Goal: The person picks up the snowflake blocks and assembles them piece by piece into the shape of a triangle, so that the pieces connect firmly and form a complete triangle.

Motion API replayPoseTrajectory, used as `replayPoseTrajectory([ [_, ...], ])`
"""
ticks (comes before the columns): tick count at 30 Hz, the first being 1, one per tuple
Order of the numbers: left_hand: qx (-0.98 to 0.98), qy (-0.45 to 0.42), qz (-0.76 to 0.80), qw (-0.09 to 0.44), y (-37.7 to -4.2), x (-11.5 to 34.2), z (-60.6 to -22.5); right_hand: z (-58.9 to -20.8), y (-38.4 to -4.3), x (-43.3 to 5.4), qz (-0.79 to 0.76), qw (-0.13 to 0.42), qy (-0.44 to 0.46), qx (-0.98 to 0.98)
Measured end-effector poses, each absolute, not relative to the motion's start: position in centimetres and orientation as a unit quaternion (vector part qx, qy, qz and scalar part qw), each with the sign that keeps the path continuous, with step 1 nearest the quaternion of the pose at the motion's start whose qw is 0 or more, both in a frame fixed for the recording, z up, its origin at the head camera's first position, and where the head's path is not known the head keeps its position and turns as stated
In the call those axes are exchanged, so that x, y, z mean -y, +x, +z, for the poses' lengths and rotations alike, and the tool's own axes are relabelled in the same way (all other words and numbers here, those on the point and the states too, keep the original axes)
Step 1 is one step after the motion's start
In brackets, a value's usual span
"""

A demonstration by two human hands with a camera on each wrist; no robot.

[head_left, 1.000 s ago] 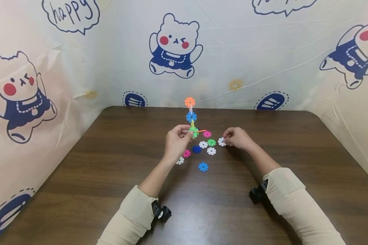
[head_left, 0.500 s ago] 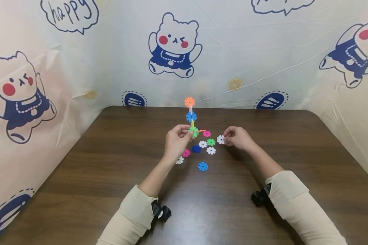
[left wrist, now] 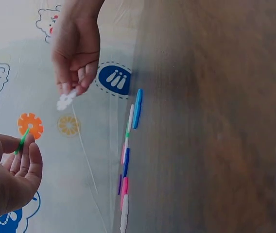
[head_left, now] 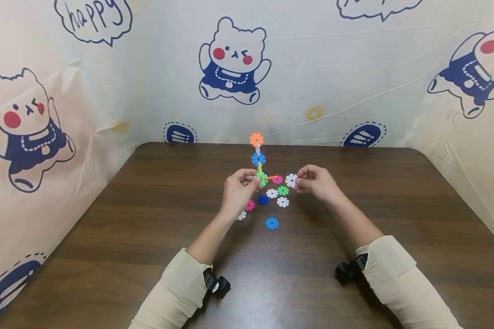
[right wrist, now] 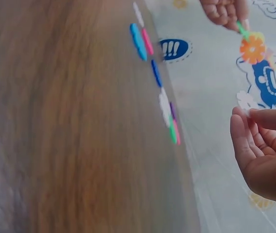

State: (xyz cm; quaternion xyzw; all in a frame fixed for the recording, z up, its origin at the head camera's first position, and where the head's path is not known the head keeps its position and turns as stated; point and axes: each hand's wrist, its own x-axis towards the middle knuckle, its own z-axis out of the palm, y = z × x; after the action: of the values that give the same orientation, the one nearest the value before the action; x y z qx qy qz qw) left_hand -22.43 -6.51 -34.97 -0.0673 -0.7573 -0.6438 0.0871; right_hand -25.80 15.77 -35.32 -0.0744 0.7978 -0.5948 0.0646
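My left hand (head_left: 240, 189) pinches a green notched disc (head_left: 261, 178) between thumb and fingers. That disc belongs to a joined chain: a yellow disc (head_left: 260, 167) seen edge-on, a blue disc (head_left: 258, 159), a pale disc and an orange disc (head_left: 256, 139) at the top. An orange disc (head_left: 273, 177), edge-on, juts from the green one to the right. In the right hand (head_left: 318, 183) a loose white notched disc (head_left: 291, 180) is pinched at its right edge, apart from the chain. In the right wrist view the white disc (right wrist: 246, 100) stands at the right hand's fingertips.
Several loose discs lie on the brown table (head_left: 148, 219) below the hands, among them a green disc (head_left: 282, 190), a dark blue disc (head_left: 263, 199), a pink disc (head_left: 250, 205) and a light blue disc (head_left: 272, 223). A printed cloth (head_left: 160, 68) hangs behind the table.
The right hand has lifted the white disc slightly and brought it left, closer to the chain. The left hand and chain have shifted very slightly right and down.
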Motion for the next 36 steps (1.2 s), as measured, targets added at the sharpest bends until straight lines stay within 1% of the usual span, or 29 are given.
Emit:
replayPoseTrajectory([
  [8,0.754,-0.066,-0.649,0.077,-22.4,6.5,-35.0,-34.3,-24.5,-14.6,-0.669,0.072,-0.063,-0.737],
  [14,0.752,-0.063,-0.652,0.077,-22.3,6.4,-34.9,-33.8,-23.9,-13.8,-0.7,0.068,-0.047,-0.71],
  [20,0.747,-0.062,-0.658,0.073,-22.2,6.3,-34.8,-33.6,-23.8,-13.5,-0.716,0.069,-0.027,-0.695],
  [28,0.745,-0.063,-0.661,0.067,-22.2,6.2,-34.9,-33.7,-23.8,-13.1,-0.729,0.08,-0.034,-0.679],
  [36,0.75,-0.056,-0.654,0.076,-22.3,6.3,-35.0,-34.0,-23.8,-12.6,-0.742,0.066,-0.03,-0.667],
])
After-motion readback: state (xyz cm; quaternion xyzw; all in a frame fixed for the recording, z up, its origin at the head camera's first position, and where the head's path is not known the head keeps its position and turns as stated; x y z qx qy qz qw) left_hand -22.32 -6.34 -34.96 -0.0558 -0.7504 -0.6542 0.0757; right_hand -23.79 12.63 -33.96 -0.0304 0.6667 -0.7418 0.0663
